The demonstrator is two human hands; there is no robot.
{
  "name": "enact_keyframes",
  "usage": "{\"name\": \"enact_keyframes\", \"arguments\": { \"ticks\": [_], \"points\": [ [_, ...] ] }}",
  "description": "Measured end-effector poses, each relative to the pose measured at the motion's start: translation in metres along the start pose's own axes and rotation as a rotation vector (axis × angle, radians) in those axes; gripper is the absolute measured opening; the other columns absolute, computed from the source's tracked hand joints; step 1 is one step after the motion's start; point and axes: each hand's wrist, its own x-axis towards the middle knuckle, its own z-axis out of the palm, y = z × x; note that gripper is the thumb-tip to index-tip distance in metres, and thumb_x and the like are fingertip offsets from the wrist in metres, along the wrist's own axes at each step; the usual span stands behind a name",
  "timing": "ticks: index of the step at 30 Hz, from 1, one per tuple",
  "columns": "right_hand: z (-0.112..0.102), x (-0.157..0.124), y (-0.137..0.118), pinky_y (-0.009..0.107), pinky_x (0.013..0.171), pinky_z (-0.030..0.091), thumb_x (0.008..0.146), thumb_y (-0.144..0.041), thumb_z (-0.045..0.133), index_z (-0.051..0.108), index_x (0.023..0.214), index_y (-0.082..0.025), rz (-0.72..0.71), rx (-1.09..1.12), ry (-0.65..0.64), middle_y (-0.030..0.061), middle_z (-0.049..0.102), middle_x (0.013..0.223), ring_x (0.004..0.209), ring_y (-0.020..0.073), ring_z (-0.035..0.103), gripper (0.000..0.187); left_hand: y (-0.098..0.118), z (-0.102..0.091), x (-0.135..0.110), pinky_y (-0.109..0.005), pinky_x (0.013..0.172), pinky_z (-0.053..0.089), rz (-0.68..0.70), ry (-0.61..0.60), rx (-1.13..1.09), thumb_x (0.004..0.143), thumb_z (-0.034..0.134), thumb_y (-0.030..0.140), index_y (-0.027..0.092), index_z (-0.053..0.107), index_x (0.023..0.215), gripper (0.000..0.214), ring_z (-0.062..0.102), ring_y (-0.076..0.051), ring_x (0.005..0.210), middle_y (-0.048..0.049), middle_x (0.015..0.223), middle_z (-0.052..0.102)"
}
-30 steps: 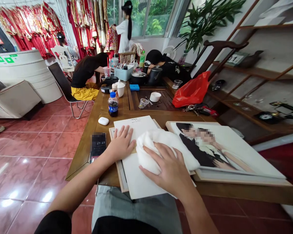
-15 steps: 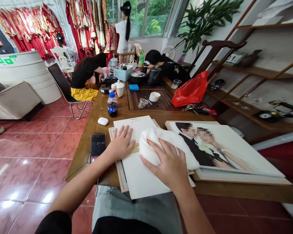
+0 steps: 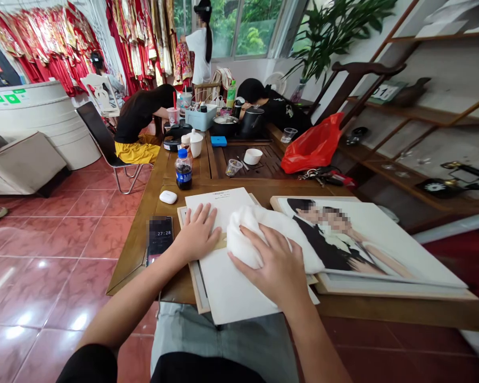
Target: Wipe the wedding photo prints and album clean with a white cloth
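Note:
My left hand [image 3: 198,233] lies flat with its fingers spread on a white sheet of board [image 3: 239,295]. Under that sheet, the edge of a framed panel [image 3: 198,290] shows at the left. My right hand [image 3: 277,266] is curled over a bunched white cloth [image 3: 243,234], gripping it against the sheet. The cloth's loose end trails to the right, up to a large framed photo print [image 3: 403,239] of two people in a close pose. What lies beneath the cloth is hidden.
Left of the sheet lie a phone [image 3: 160,236] with a running timer and a white earbud case [image 3: 168,197]. A cola bottle [image 3: 183,173] stands beyond. Farther back are a white bowl [image 3: 253,156], a red plastic bag [image 3: 315,146] and keys [image 3: 315,174]. Two people lean over the far table.
Both hands and the cloth stay in practically the same place. The view has shifted very slightly, and the phone's timer has advanced by a second.

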Motion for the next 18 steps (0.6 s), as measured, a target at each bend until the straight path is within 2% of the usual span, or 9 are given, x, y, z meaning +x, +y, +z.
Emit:
{"name": "enact_keyframes", "arguments": {
  "ticks": [3, 8, 10, 18],
  "points": [
    [0.0, 0.001, 0.001, 0.055, 0.096, 0.04, 0.092, -0.056, 0.053, 0.062, 0.134, -0.024, -0.007, -0.018, -0.009, 0.0165, 0.061, 0.131, 0.12, 0.0362, 0.057, 0.053, 0.0, 0.0, 0.0, -0.056, 0.125, 0.01, 0.001, 0.001, -0.009, 0.105, 0.027, 0.043, 0.012, 0.027, 0.157, 0.061, 0.01, -0.031, 0.155, -0.0136, 0.167, 0.017],
    [-0.004, 0.002, 0.012, 0.058, 0.099, 0.037, 0.088, -0.055, 0.059, 0.059, 0.138, -0.025, -0.309, 0.067, -0.15, 0.018, 0.057, 0.137, 0.126, 0.0374, 0.052, 0.058, -0.002, 0.0, -0.001, -0.056, 0.125, 0.01, 0.005, -0.034, 0.001, 0.103, 0.03, 0.037, 0.008, 0.025, 0.158, 0.062, 0.007, -0.033, 0.155, -0.0149, 0.168, 0.013],
    [-0.005, 0.003, 0.017, 0.057, 0.101, 0.036, 0.088, -0.056, 0.061, 0.058, 0.139, -0.026, -0.386, 0.094, -0.191, 0.0178, 0.056, 0.138, 0.128, 0.0367, 0.051, 0.06, -0.003, 0.0, -0.001, -0.056, 0.125, 0.01, 0.014, -0.046, 0.004, 0.102, 0.032, 0.035, 0.008, 0.024, 0.159, 0.063, 0.007, -0.033, 0.155, -0.0148, 0.168, 0.012],
    [-0.006, 0.009, 0.026, 0.057, 0.102, 0.038, 0.089, -0.061, 0.058, 0.054, 0.144, -0.029, -0.312, 0.087, -0.244, 0.0166, 0.055, 0.141, 0.131, 0.0362, 0.049, 0.064, -0.006, 0.0, -0.004, -0.057, 0.124, 0.01, 0.045, -0.041, 0.005, 0.102, 0.029, 0.052, 0.007, 0.022, 0.159, 0.073, 0.005, -0.035, 0.155, -0.0187, 0.167, 0.01]
  ]
}}
